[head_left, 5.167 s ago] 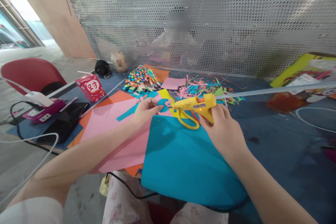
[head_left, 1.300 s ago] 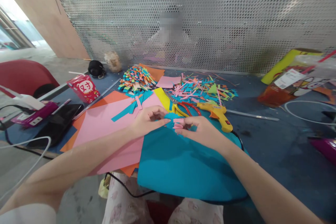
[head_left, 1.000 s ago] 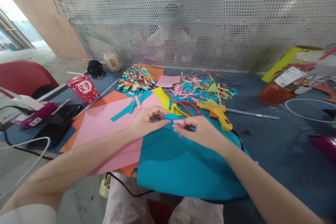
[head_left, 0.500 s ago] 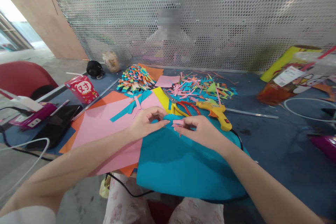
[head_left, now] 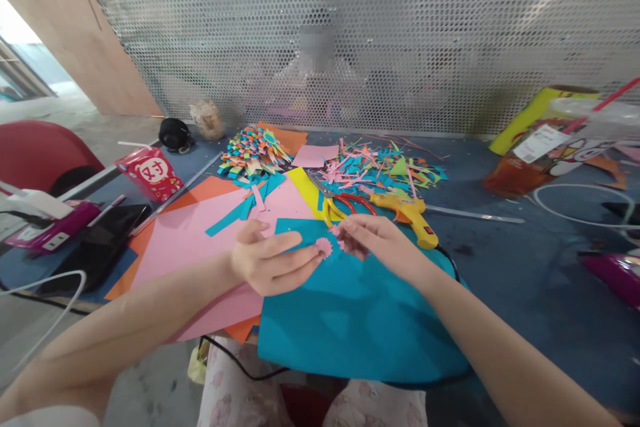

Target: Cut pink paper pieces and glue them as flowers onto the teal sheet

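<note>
My left hand [head_left: 277, 259] is open, palm turned partly toward me, fingers stretched out and spread. Its fingertips touch a small pink paper disc [head_left: 325, 248] with a toothed edge, just over the blue paper sheet [head_left: 350, 320]. Opposite it, my right hand [head_left: 377, 240] has its fingers closed in a pinch on a small pink paper piece [head_left: 336, 231]. Beyond the hands lie scissors [head_left: 345, 199] with red and yellow handles and a yellow glue gun [head_left: 407, 213]. Pink paper [head_left: 193, 230] spreads beneath my left forearm.
Fringed paper pieces [head_left: 253, 152] form a heap at the back, beside loose paper scraps [head_left: 380, 170]. A red drink carton [head_left: 150, 172], black phone [head_left: 97, 247] and purple power strip [head_left: 53, 230] stand left. A drink cup [head_left: 530, 160] is right; a perforated metal panel [head_left: 425, 33] borders the table.
My left hand has opened from a pinch and turned, moving slightly lower. The toothed pink disc now shows at its fingertips. My right hand stays close by, still pinching pink paper.
</note>
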Available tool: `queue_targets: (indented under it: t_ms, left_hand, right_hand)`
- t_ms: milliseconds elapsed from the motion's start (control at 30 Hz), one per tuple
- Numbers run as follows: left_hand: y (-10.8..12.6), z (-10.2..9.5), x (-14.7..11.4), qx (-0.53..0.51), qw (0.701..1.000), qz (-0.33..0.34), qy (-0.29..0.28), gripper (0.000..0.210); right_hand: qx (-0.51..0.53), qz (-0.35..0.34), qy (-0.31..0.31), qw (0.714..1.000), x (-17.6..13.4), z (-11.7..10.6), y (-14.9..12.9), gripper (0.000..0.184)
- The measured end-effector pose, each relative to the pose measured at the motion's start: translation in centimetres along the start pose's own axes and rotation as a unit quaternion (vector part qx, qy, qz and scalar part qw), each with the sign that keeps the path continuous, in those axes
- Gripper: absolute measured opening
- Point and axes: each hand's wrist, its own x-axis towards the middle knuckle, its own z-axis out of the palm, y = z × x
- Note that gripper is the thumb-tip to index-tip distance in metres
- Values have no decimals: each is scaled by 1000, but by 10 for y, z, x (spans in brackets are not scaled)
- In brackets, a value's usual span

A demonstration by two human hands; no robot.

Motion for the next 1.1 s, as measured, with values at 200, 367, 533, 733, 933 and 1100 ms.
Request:
queue_targets:
  t_ms: [200, 367, 533, 733, 933, 1100]
  left_hand:
    - [-17, 12, -17, 163, 954, 251, 33, 44]
    - [-22, 14, -20, 278, 893, 333, 123, 33]
    - [-13, 13, -9, 310, 846, 359, 245, 21]
    - [-13, 11, -2, 144, 954, 174, 198, 40]
    - [-12, 9, 1, 195, 953, 183, 143, 8]
    - [-13, 8, 1, 211, 949, 195, 134, 6]
  right_hand:
    - [-47, -41, 35, 997, -1, 0, 0, 29]
    - [-81, -49, 10, 995, -3, 2, 2, 24]
    - [-102, -124, 59, 985, -3, 2, 4, 17]
    - [-235, -338, 156, 898, -8, -3, 1, 7]
    - [-330, -420, 142, 834, -10, -3, 4, 5]
    - [-339, -386, 226, 827, -9, -4, 0, 24]
